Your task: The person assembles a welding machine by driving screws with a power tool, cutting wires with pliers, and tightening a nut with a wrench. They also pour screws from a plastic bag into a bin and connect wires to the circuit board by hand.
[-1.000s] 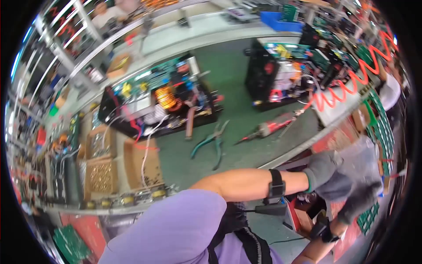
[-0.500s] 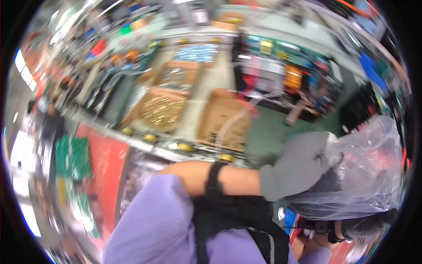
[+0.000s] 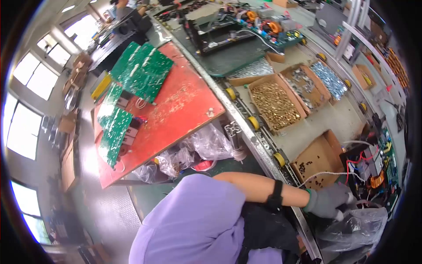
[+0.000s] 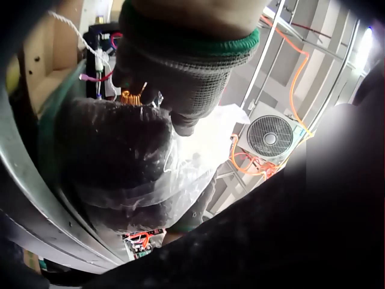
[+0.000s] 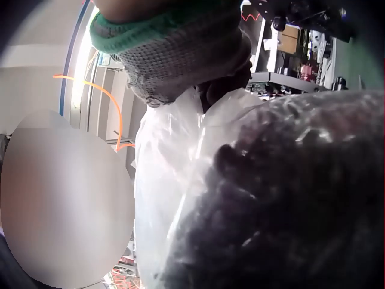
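Observation:
A clear plastic bag [image 3: 358,229] full of small dark pieces hangs over the bench edge at the lower right of the head view. My left hand [image 3: 327,202], in a grey glove with a green cuff, grips the bag at its upper edge. In the right wrist view, my gloved right hand [image 5: 186,66] grips the gathered film of the bag [image 5: 289,198], whose dark contents bulge below. The head view mostly hides the right hand. Just beyond the left hand lies a cardboard box [image 3: 327,143] with a few small dark pieces in it.
An opened electronic unit [image 3: 378,163] with a copper coil and loose wires stands right of the box. Farther along are trays of brass-coloured parts [image 3: 274,103] and silvery parts [image 3: 329,79]. Green circuit boards [image 3: 145,72] lie on a red table [image 3: 189,97] to the left.
The view has swung left along the bench. The bag has come up from beside the bench to its edge, near the box, with both hands on it.

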Available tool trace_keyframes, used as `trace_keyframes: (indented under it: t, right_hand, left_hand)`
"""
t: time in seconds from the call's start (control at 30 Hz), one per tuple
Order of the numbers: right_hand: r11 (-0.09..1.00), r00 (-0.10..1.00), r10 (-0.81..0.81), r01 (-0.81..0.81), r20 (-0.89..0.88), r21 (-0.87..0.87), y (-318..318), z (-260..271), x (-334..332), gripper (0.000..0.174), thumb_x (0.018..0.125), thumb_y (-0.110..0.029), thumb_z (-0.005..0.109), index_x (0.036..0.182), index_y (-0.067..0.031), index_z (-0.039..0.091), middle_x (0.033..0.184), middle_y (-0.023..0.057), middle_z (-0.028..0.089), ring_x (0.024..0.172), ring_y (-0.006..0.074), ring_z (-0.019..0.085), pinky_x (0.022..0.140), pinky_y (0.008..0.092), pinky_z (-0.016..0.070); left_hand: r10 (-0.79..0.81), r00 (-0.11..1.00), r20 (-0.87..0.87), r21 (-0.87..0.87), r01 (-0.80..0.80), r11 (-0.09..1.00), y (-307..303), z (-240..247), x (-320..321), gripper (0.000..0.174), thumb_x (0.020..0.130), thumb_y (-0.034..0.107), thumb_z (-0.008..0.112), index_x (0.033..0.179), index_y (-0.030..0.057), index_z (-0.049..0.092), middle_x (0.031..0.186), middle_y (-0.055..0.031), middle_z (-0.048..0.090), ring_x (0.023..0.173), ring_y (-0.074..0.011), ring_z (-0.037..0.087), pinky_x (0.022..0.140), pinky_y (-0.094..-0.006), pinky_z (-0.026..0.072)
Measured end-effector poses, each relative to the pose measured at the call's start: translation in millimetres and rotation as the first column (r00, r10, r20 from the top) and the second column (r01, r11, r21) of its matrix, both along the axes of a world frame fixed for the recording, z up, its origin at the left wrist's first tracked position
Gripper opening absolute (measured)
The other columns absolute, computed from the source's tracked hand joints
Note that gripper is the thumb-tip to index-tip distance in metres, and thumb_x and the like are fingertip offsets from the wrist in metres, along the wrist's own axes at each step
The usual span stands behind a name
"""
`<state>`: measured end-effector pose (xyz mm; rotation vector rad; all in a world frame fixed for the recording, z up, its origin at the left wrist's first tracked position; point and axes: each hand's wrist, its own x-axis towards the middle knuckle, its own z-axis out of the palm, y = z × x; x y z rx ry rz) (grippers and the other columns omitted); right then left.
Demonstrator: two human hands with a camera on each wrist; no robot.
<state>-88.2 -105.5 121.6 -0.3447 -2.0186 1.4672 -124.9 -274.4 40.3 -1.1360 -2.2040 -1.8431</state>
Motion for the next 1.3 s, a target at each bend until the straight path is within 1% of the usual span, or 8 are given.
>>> trace_keyframes:
  t: [0.2, 0.23, 0.27, 0.33, 0.67, 0.87, 0.97, 1.3]
  right_hand:
    - [0.893, 0.919, -0.389, 0.359, -0.065, -0.273, 103, -74, 117, 0.064, 0.101, -0.049, 0.044, 0.137, 0.0040, 0.047, 0.132, 0.0133, 0.056, 0.113, 0.0176, 0.057, 0.097, 0.0324, 0.0467]
    - [0.732, 0.903, -0.392, 0.423, -0.176, 0.534, 125, -104, 136, 0.059, 0.104, -0.039, 0.037, 0.145, 0.0035, 0.033, 0.143, 0.0143, 0.044, 0.127, 0.0211, 0.046, 0.106, 0.0342, 0.0386]
    - [0.065, 0.906, -0.399, 0.184, -0.143, 0.981, 151, -124, 158, 0.056, 0.108, -0.030, 0.030, 0.152, 0.0029, 0.020, 0.155, 0.0154, 0.031, 0.140, 0.0247, 0.035, 0.115, 0.0360, 0.0305]
    - [0.990, 0.994, -0.088, 0.080, 0.069, 0.116, 127, -97, 156, 0.055, 0.105, -0.034, 0.041, 0.148, -0.0014, 0.027, 0.135, 0.0078, 0.047, 0.114, 0.0167, 0.051, 0.096, 0.0283, 0.0462]
    - [0.837, 0.870, -0.493, 0.469, 0.014, 0.282, 234, -104, 256, 0.033, 0.085, -0.024, 0.070, 0.114, -0.0097, 0.060, 0.103, 0.0122, 0.062, 0.087, 0.0300, 0.062, 0.076, 0.0392, 0.0522]
    - [0.041, 0.166, -0.982, 0.656, -0.091, 0.753, 460, -95, 419, 0.017, 0.090, -0.018, 0.060, 0.102, -0.0069, 0.066, 0.091, 0.0191, 0.068, 0.083, 0.0372, 0.065, 0.071, 0.0468, 0.0523]
    - [0.150, -0.208, -0.954, 0.300, 0.218, 0.942, 566, -119, 514, 0.018, 0.087, -0.014, 0.054, 0.091, -0.0099, 0.070, 0.096, 0.0166, 0.071, 0.094, 0.0341, 0.069, 0.078, 0.0460, 0.0551]
    - [0.424, 0.181, -0.881, -0.104, 0.436, 0.900, 632, -214, 427, 0.022, 0.085, -0.012, 0.059, 0.103, -0.0130, 0.072, 0.094, 0.0163, 0.072, 0.086, 0.0378, 0.070, 0.068, 0.0585, 0.0537]
  left_hand:
    - [-0.076, 0.997, -0.033, -0.275, 0.064, 0.959, -9, -12, 17, 0.059, 0.083, 0.038, 0.071, 0.130, 0.0053, 0.055, 0.129, -0.0171, 0.057, 0.116, -0.0351, 0.055, 0.098, -0.0444, 0.0436]
    - [-0.109, 0.993, -0.042, -0.209, 0.098, 0.973, 4, -13, 20, 0.055, 0.083, 0.037, 0.072, 0.126, 0.0051, 0.057, 0.125, -0.0166, 0.058, 0.111, -0.0340, 0.057, 0.094, -0.0423, 0.0457]
    - [-0.146, 0.988, 0.049, -0.191, 0.153, 0.970, 15, -20, 26, 0.049, 0.082, 0.036, 0.072, 0.116, 0.0035, 0.059, 0.117, -0.0179, 0.059, 0.109, -0.0367, 0.056, 0.093, -0.0467, 0.0445]
    - [-0.170, 0.971, 0.167, -0.312, 0.216, 0.925, 43, 17, 34, 0.031, 0.083, 0.025, 0.069, 0.103, 0.0020, 0.063, 0.097, -0.0151, 0.062, 0.091, -0.0337, 0.059, 0.081, -0.0417, 0.0475]
    - [-0.237, 0.936, 0.259, -0.333, 0.317, 0.888, 144, 16, 53, 0.092, 0.086, 0.069, 0.055, 0.154, 0.0161, 0.021, 0.149, -0.0111, 0.042, 0.135, -0.0364, 0.040, 0.117, -0.0504, 0.0211]
    - [-0.226, 0.947, 0.230, -0.141, 0.262, 0.955, 142, 16, 49, 0.077, 0.088, 0.053, 0.063, 0.146, 0.0092, 0.038, 0.144, -0.0136, 0.046, 0.129, -0.0331, 0.046, 0.112, -0.0469, 0.0298]
    - [-0.210, 0.913, 0.349, -0.025, 0.233, 0.972, 133, 17, 42, 0.076, 0.089, 0.051, 0.063, 0.144, 0.0053, 0.038, 0.142, -0.0150, 0.047, 0.126, -0.0308, 0.048, 0.109, -0.0437, 0.0336]
    - [0.147, 0.989, -0.014, -0.051, -0.147, 0.988, 209, 115, 69, 0.097, 0.085, 0.060, 0.063, 0.149, -0.0042, 0.027, 0.139, -0.0189, 0.047, 0.124, -0.0280, 0.051, 0.107, -0.0429, 0.0390]
